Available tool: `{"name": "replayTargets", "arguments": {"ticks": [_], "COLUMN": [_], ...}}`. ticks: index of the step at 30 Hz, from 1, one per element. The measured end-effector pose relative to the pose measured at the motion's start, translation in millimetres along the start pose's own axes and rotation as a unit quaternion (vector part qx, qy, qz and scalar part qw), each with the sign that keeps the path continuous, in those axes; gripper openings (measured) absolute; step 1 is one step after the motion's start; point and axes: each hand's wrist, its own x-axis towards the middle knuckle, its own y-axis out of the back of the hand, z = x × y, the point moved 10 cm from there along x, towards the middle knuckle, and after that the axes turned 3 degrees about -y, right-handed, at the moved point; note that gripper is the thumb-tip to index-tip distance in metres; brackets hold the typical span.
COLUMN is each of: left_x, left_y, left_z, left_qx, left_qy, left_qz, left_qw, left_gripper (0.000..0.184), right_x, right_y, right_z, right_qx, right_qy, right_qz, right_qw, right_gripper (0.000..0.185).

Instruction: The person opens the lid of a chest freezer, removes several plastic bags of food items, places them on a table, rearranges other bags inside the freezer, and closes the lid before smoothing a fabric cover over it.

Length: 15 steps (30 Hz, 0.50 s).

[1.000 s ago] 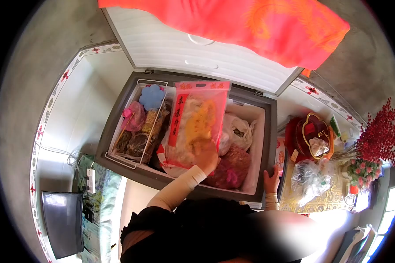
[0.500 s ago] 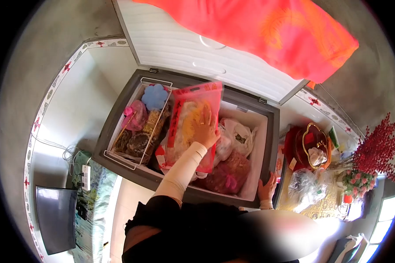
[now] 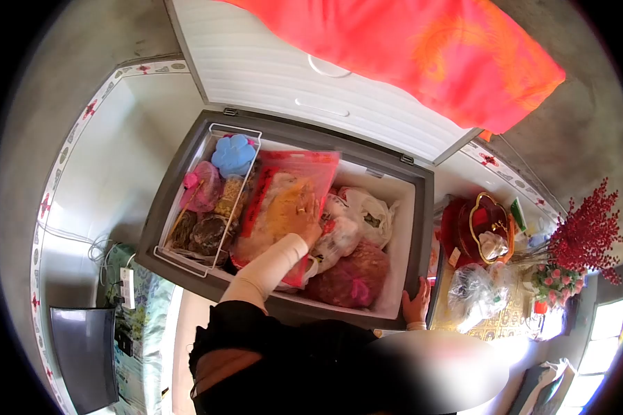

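Observation:
My left hand (image 3: 309, 223) lies flat on a red-edged clear plastic bag (image 3: 273, 200) with pale and yellow contents, its fingers stretched out over it. The bag lies inside a chest freezer (image 3: 422, 207) whose lid stands raised. On the freezer's right front rim rests my right hand (image 3: 415, 303), fingers apart. To the right of the bag are a white plastic bag (image 3: 372, 214) and a reddish bag of food (image 3: 353, 277). A wire basket (image 3: 211, 268) at the left holds a blue flower-shaped container (image 3: 233, 155), a pink bag (image 3: 204, 188) and other packages.
A red cloth (image 3: 408, 55) drapes over the raised white lid (image 3: 256, 48). On the right, a gold-patterned surface (image 3: 491, 321) bears a red tray (image 3: 464, 225), crumpled clear plastic (image 3: 472, 290) and flowers (image 3: 561, 280). A dark screen (image 3: 83, 360) stands at the lower left.
My left hand has moved down and left, and the red-edged bag now sits lower and flatter in the freezer. My right hand stays on the rim. The view has shifted slightly.

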Motion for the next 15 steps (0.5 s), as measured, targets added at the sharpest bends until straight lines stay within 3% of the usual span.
{"name": "replayTargets", "arguments": {"ticks": [5,8,11,13,15], "left_x": [10.7,1.5,-3.7,-6.4,-9.4], "left_y": [-2.0,-3.0,-6.7,2.5,11.9], "left_z": [-3.7,-0.1,0.2,-0.4,-3.5], "left_qx": [0.019,0.035,0.07,0.005,-0.029], "left_qy": [0.003,-0.006,-0.015,-0.021,-0.033], "left_qz": [-0.041,-0.015,0.037,0.049,0.059], "left_qw": [0.999,0.999,0.997,0.999,0.997], "left_gripper": [0.06,0.06,0.059,0.06,0.059], "right_x": [-16.0,-23.6,-24.2,-21.3,-16.8], "right_y": [1.8,3.6,8.6,2.6,-36.2], "right_z": [2.6,-3.7,-22.0,-79.0,-105.4], "right_qx": [-0.001,-0.002,-0.093,-0.128,0.002], "right_qy": [0.004,-0.001,-0.028,0.127,0.168], "right_qz": [-0.009,0.005,0.048,0.056,-0.027], "right_qw": [1.0,1.0,0.994,0.982,0.985], "right_gripper": [0.064,0.063,0.058,0.053,0.048]}}
